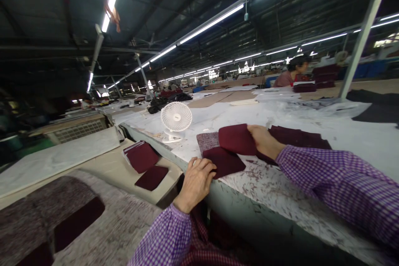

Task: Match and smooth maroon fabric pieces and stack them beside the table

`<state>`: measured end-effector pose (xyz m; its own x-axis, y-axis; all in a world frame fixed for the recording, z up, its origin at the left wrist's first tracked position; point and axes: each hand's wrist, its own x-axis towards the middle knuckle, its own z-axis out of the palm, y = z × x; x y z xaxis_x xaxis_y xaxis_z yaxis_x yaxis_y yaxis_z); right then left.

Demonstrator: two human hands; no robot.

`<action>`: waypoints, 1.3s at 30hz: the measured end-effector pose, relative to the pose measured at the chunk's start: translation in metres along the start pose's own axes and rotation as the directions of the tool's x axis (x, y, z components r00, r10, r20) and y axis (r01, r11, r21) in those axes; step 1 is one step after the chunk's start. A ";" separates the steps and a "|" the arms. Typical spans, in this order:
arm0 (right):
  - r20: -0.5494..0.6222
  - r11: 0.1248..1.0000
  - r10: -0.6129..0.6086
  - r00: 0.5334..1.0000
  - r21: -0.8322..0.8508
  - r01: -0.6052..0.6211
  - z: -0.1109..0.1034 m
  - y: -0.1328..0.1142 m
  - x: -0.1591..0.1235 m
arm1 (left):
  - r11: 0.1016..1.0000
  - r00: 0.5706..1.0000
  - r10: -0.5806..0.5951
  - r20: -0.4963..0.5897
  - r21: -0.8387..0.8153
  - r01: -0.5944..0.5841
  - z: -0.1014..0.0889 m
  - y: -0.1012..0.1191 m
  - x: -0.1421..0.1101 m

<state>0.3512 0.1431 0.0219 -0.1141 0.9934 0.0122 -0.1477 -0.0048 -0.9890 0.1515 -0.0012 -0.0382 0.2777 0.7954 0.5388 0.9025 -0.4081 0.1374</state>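
Fabric panel (235, 139), maroon, in the head view: the right hand (266, 141) pinches its right edge, so it extends left of those fingers. Left hand (196, 178) now, fingers curled and close together, tips at the near-left edge of a second panel (227, 164). Maroon pile (301, 136) beside the right hand; white fan (176, 117) beyond the left fingers.

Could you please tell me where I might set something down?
Bare white table shows behind the maroon rounded fabric pieces, right of the round white plastic fan, and between the dark maroon fabric pile and the dark grey cloth. It is crowded between the left hand and right hand; dark flecks litter the near edge.
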 end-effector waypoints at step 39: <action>0.907 0.539 -0.116 0.406 -0.286 0.793 0.018 -0.050 -0.102 | -0.452 0.814 -0.290 0.504 -0.822 0.347 -0.021 0.026 -0.008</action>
<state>0.3525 0.0400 0.0732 -0.9198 0.2996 0.2532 0.1107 0.8175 -0.5653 0.1656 -0.0271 -0.0212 0.1296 0.9914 -0.0203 -0.5817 0.0926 0.8081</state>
